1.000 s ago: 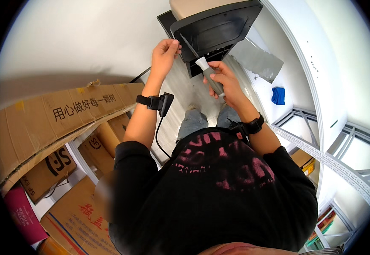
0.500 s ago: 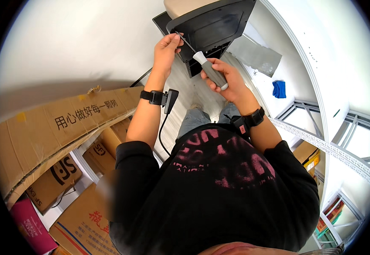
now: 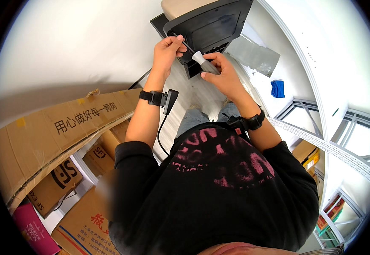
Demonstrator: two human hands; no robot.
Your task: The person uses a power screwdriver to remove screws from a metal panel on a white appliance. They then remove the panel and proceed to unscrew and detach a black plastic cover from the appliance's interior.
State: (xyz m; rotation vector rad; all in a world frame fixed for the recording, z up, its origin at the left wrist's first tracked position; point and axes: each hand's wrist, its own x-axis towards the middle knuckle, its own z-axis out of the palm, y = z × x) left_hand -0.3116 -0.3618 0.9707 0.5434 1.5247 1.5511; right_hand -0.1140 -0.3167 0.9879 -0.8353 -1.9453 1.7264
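A screwdriver [image 3: 198, 57] with a grey and white handle and a dark shaft points up and left, its tip against the edge of a black panel [image 3: 212, 32]. My right hand [image 3: 225, 76] is closed round its handle, thumb below and fingers above. With bent fingers, my left hand [image 3: 166, 53] pinches the shaft close to the tip; whatever the tip meets is hidden there. The panel looks like the underside of a seat, with a beige padded part [image 3: 182, 7] behind it. Black framework [image 3: 192, 68] shows beneath.
Along the left stands a long cardboard box [image 3: 66, 123], with more cartons [image 3: 57, 182] and a pink box [image 3: 34, 229] below. To the right are white metal shelving [image 3: 333, 151], a grey flat sheet [image 3: 255, 55] and a folded blue cloth [image 3: 277, 89].
My right hand has turned on the screwdriver handle, its fingers now over the top and covering the handle's end. My left hand stays near the tip. The view has shifted slightly.
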